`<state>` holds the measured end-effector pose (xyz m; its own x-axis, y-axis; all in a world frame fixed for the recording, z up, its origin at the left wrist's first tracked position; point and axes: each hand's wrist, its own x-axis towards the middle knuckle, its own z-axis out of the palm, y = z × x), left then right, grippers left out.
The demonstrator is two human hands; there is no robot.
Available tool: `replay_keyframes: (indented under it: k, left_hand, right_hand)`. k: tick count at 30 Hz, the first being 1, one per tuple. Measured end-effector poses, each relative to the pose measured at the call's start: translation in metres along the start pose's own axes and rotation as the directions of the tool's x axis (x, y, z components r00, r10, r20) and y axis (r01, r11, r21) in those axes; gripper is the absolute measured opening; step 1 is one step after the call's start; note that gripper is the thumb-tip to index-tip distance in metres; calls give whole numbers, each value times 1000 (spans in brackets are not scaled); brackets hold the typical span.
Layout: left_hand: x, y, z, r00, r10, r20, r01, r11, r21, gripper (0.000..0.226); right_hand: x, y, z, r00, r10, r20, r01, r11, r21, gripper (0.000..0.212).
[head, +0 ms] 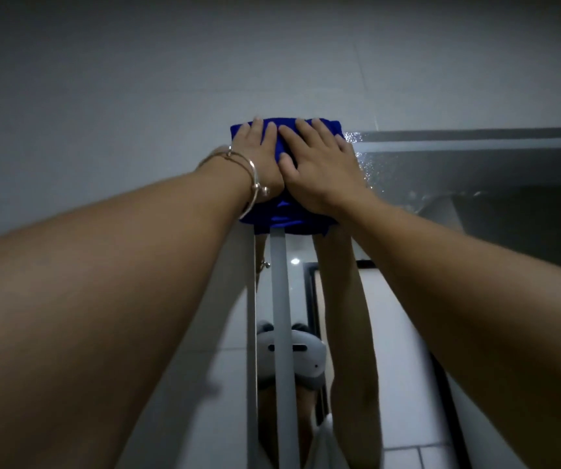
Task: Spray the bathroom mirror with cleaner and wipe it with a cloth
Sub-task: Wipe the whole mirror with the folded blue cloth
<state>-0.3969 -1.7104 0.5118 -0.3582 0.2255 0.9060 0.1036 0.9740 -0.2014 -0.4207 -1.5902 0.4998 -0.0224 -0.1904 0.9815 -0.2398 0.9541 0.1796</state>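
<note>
Two hands, the left hand wearing bangles and the right hand, lie side by side with fingers extended flat, pressing the blue cloth against the upper left corner of the mirror, where droplets cling just beside the cloth.

I see a plain deep-blue cloth against a pale grey wall. Bright droplets speckle the mirror, and the headset reflected there is white.
</note>
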Motion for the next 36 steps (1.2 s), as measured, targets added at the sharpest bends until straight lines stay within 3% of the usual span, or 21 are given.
replay_keyframes:
  k: [2, 7, 12, 18, 23, 30, 36]
  left_hand:
    - [-4, 2, 7, 999, -35, -36, 34, 999, -20, 73]
    - [-21, 20, 12, 997, -2, -71, 12, 991, 135, 70]
    - [-45, 39, 13, 999, 48, -7, -48, 998, -35, 67]
    - [-88, 70, 45, 981, -27, -190, -18, 972, -233, 62]
    - [-119, 111, 71, 957, -36, -287, -16, 984, -176, 68]
    - [-148, 158, 91, 948, 13, -317, -42, 995, -86, 65]
    - [-135, 154, 83, 971, 67, -229, -64, 998, 23, 71]
  right_hand:
    - [-3, -1, 3, 1000, 1, 4, -1, 1000, 8, 54]
    - [-28, 7, 1, 1000, 1, -21, 0, 1000, 29, 54]
    - [-63, 19, -2, 1000, -6, -19, 7, 998, 58, 51]
    - [-105, 34, -7, 999, -54, -5, 54, 994, 90, 50]
    - [-151, 59, -16, 996, -85, 29, 83, 995, 61, 56]
    - [-205, 91, -25, 996, -85, 2, 85, 995, 47, 55]
    - [-193, 96, -29, 994, -110, 10, 109, 992, 59, 61]
